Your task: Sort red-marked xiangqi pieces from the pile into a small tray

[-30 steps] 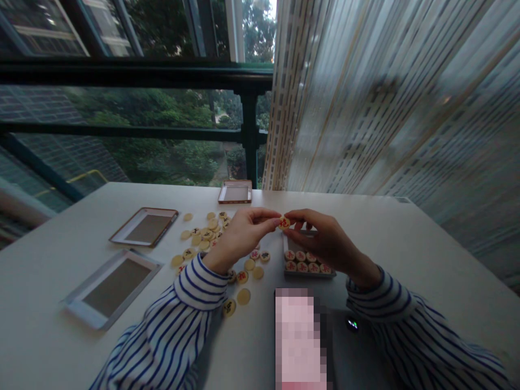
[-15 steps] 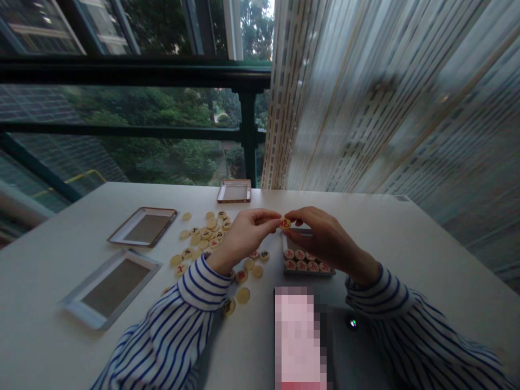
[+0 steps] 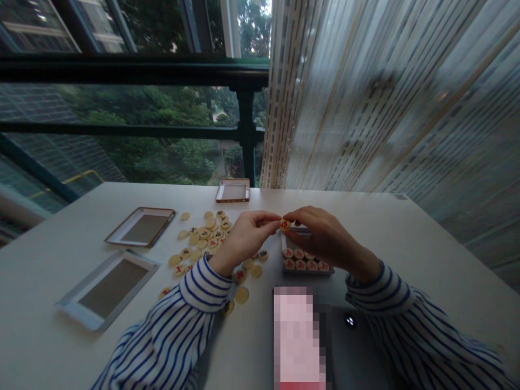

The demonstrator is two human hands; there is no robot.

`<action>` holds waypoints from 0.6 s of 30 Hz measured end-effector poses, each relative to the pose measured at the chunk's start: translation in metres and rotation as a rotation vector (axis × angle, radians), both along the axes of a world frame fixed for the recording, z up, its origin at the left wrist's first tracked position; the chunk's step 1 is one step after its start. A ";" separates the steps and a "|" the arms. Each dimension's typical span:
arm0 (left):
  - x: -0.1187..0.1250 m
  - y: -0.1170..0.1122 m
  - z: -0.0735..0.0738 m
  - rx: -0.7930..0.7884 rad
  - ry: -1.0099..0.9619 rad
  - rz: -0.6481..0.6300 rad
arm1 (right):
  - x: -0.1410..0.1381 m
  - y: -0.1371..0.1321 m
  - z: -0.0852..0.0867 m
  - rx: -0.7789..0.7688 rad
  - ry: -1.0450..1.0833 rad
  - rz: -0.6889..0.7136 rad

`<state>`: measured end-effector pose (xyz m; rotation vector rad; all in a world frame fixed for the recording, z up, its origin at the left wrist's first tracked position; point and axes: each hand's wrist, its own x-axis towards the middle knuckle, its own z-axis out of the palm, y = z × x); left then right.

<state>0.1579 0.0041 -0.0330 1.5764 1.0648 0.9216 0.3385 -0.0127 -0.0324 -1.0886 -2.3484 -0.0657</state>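
Observation:
A round xiangqi piece with a red character sits between my two hands, its face turned toward me. My left hand pinches its left side between thumb and fingertips. From the right, my right hand has its curled fingers and thumb around the other side. Beneath the right hand lies a shallow box, partly hidden by it. Rows of red-marked pieces fill the box's near end. Loose pieces, some face down, some with black or red characters, are scattered left of and under my left arm.
Two shallow trays or lids lie at the left, one brown-rimmed. A smaller brown-edged tray stands at the far table edge. A phone with a blurred-out screen and a dark grey device lie in front of me.
The piece has tilted slightly, so its red character faces me more squarely. Both hands stay nearly in place; the whole view has shifted a little.

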 end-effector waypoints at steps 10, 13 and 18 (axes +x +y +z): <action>0.001 -0.002 0.002 0.002 0.106 0.019 | 0.007 0.004 0.004 -0.037 -0.071 -0.081; 0.001 -0.001 -0.001 0.017 0.142 0.015 | 0.012 0.006 0.004 -0.052 -0.108 -0.122; -0.001 0.003 -0.011 0.096 0.186 -0.023 | 0.017 0.009 0.003 -0.071 -0.161 -0.169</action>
